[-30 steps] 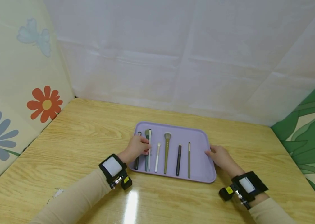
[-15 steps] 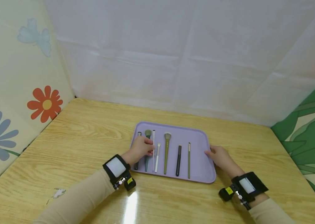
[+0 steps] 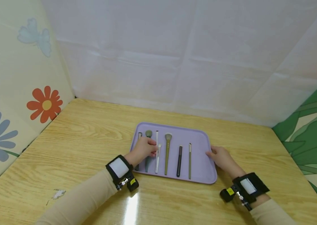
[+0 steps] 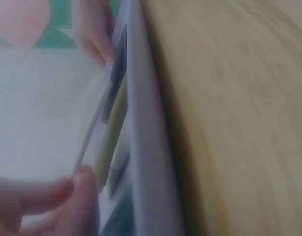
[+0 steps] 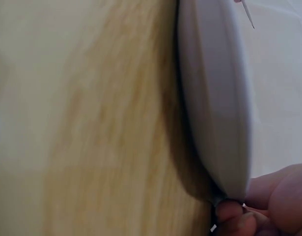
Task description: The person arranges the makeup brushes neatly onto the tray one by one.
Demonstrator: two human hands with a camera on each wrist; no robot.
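Note:
My left hand (image 3: 144, 149) pinches a slim white makeup brush (image 3: 157, 137) between thumb and fingers, above the left part of a lilac tray (image 3: 200, 165). In the left wrist view the brush's handle (image 4: 92, 128) is raised off the tray. Beneath it lies a shorter white brush, partly covered. A green-handled brush (image 3: 148, 133) and a black brush (image 3: 139, 135) lie partly hidden behind the hand. To the right are an olive brush (image 3: 167, 154), a black brush (image 3: 179, 162) and a thin olive brush (image 3: 190, 162). My right hand (image 3: 224, 158) grips the tray's right rim.
The tray rests on a wood-grain table (image 3: 96, 125), with a worn patch (image 3: 59, 194) at the left front. A pale cloth backdrop (image 3: 175, 62) hangs behind. Flower-patterned panels stand at both sides.
My left hand has moved slightly right with the slim white brush, from beside the green-handled brush to over the shorter white one. The right hand and the tray have stayed in place.

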